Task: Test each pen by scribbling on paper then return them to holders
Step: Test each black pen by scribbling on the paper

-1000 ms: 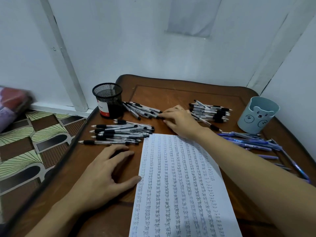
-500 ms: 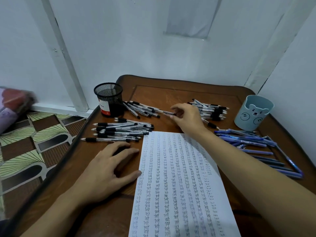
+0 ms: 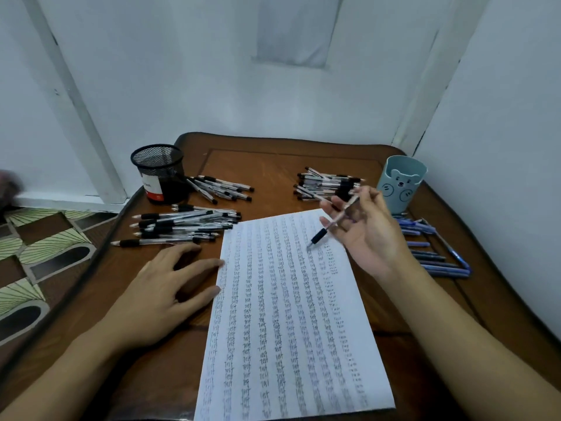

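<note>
our left hand [image 3: 161, 296] flat, fingers spread, our right hand [image 3: 370, 238] palm up, fingers pinching a pen [image 3: 319, 237]

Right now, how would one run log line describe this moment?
right hand: holds pen, tip over paper | left hand: rests at paper's left edge | other pens: piled on table

right hand [image 3: 370, 238]: left back pen pile [image 3: 223, 189] | fingers now hold pen [image 3: 318, 237] | tip over paper [image 3: 288, 314] top-right

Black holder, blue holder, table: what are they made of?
Black holder: looks like metal wire mesh, matte black; open grid shows at the rim. Blue holder: probably plastic, possibly ceramic; smooth, matte, printed bear face. Table: wood or veneer, brown, faint sheen.
</note>
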Demonstrator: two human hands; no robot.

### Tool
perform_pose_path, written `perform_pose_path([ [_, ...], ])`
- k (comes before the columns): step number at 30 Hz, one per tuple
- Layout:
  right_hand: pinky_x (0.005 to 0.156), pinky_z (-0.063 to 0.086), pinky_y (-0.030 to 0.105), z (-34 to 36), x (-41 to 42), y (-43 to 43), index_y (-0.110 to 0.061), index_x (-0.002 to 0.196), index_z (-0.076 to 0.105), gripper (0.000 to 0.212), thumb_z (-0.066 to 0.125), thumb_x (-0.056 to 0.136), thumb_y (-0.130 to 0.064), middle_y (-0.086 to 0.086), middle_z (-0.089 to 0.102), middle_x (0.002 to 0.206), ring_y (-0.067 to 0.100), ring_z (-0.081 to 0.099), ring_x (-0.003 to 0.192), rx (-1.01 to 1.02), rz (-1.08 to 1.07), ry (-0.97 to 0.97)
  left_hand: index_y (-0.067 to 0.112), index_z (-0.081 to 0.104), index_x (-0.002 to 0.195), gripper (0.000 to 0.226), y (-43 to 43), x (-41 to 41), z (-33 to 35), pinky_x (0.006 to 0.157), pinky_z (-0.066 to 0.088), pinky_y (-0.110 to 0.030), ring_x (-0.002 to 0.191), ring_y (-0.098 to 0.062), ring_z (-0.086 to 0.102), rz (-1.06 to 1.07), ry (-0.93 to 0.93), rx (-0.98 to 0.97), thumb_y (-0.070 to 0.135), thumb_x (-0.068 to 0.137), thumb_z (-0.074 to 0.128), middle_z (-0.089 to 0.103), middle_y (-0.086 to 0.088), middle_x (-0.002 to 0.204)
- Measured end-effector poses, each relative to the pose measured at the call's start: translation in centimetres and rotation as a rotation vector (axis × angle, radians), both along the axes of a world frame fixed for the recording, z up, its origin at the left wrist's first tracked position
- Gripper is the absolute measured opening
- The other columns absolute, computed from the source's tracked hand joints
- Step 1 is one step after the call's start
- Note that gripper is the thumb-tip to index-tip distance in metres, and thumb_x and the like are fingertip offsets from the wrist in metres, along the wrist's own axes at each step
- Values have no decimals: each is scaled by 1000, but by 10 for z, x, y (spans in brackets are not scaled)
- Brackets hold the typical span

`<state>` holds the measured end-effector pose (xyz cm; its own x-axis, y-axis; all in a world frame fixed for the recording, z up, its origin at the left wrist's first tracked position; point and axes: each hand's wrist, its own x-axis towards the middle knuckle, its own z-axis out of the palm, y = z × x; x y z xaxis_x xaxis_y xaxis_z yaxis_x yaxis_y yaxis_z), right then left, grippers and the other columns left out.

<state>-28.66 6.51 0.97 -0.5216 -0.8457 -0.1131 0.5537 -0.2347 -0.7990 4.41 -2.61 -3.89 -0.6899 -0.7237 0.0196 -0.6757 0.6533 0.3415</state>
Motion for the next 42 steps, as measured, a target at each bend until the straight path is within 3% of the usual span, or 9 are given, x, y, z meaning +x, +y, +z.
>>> perform_pose_path([
  [4,59,45,29,-14,-2,22,-28,109,53,22,39,107,-44,4,56,74,12,46,55,22,36,-219,69,32,142,66,2,0,-2,119,26,-40,148,-5,14,-5,-28,-13,90,81,17,21,15,161],
  [9,46,18,22,-26,2,27,-9,92,67,55,48,97,-61,-4,34,61,7,13,50,70,178,-416,67,32,143,68,3,-1,-2,120,27,-41,149,-7,15,0,-33,-24,90,81,15,22,13,161],
  [17,38,13,22,-32,5,31,-6,67,67,50,43,95,-40,-6,26,51,8,18,35,102,110,-409,66,34,142,65,0,0,-5,119,29,-42,149,-10,20,-4,-14,-27,89,83,18,25,12,160],
  [23,40,12,17,-25,8,34,-2,95,73,44,65,89,-45,-9,32,54,6,20,37,119,112,-402,63,40,141,63,-1,1,-7,117,31,-42,146,-11,25,-22,33,-37,87,85,23,31,12,157],
  [26,45,32,17,-24,5,32,2,104,68,41,48,99,-33,-1,48,63,6,38,42,63,132,-369,63,41,140,62,-2,1,-7,116,32,-42,146,-11,26,-24,34,-38,86,85,24,31,12,156],
  [29,75,55,35,-18,2,33,-4,107,67,50,38,103,-44,16,67,87,26,68,76,77,230,-222,63,41,140,61,-2,1,-8,115,31,-40,145,-10,26,-24,32,-48,85,86,25,32,12,156],
  [34,48,51,28,-16,-5,39,-1,97,65,59,34,105,-51,19,67,85,28,65,65,214,337,169,65,39,140,61,-2,2,-8,115,29,-38,146,-9,25,-24,34,-38,86,85,24,30,13,156],
  [38,48,49,25,-28,-11,42,2,78,57,32,76,80,-23,16,63,77,26,59,57,169,320,381,66,37,141,62,-3,2,-8,115,30,-39,146,-8,23,-19,32,-34,87,84,24,29,15,157],
  [42,48,40,25,-39,-16,43,-8,72,58,25,69,82,12,17,55,74,22,48,53,110,314,663,66,36,141,62,-3,1,-8,116,31,-41,146,-8,24,-16,28,-31,87,84,24,28,15,157],
])
